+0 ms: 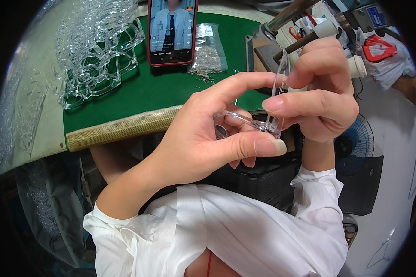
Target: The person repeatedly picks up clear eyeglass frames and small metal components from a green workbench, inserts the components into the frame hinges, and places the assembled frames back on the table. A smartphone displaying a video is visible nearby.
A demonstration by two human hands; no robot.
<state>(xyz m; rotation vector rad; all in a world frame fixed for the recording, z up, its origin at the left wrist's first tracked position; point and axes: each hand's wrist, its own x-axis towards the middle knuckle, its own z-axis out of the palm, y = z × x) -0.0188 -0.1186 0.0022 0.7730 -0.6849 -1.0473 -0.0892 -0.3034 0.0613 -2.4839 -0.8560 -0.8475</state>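
Observation:
A clear plastic eyeglass frame (pixel 245 119) is held up between my two hands, in front of the table's near edge. My left hand (pixel 189 134) is closed around it, the thumb pressing near a corner and the forefinger stretched toward the upright clear part. On that upright part my right hand (pixel 326 97) pinches with thumb and fingers. A dark strip shows against the clear plastic there; what it is I cannot make out. My fingers hide some of the frame.
A heap of clear eyeglass frames (pixel 99 51) lies on the green mat (pixel 157 87). Beside it are a phone (pixel 172 32) and a bag of tiny metal parts (pixel 208 53), some spilled. A metal bench machine (pixel 291 23) stands right, a fan (pixel 356 138) below.

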